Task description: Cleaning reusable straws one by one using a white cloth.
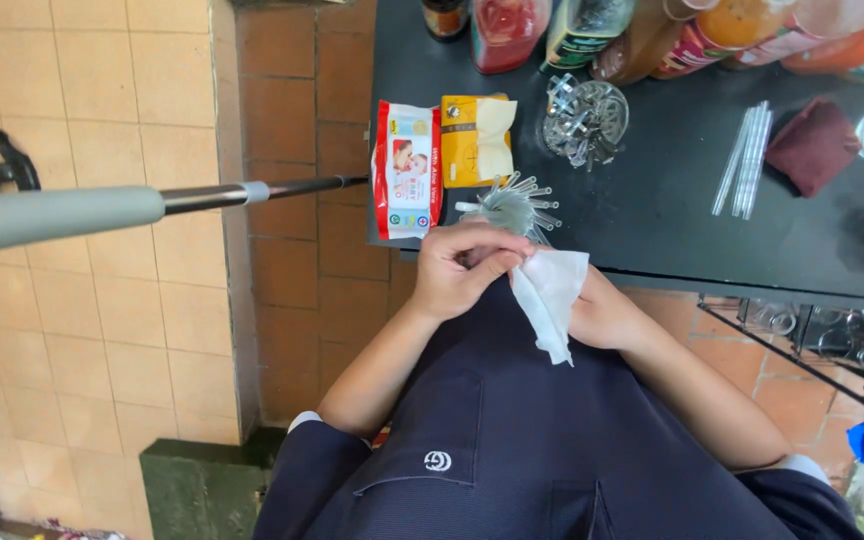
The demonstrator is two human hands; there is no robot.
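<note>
At the black counter's (652, 220) near edge, the left hand (462, 265) curls closed around something hidden under its fingers, touching a white wipe (549, 300) that the right hand (602, 315) grips from beneath. Just beyond lie a red-and-white flat wipe pack (407, 168), a yellow packet (474, 140) beside it, and clear sticks (514, 205).

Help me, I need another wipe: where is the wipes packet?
The red-and-white wipes packet lies at the black counter's left edge, beside the yellow pouch.

A drinks stall: syrup bottles (652, 30) and wrapped straws (744, 160) on a black counter (672, 220); tiled floor (102, 310)
</note>
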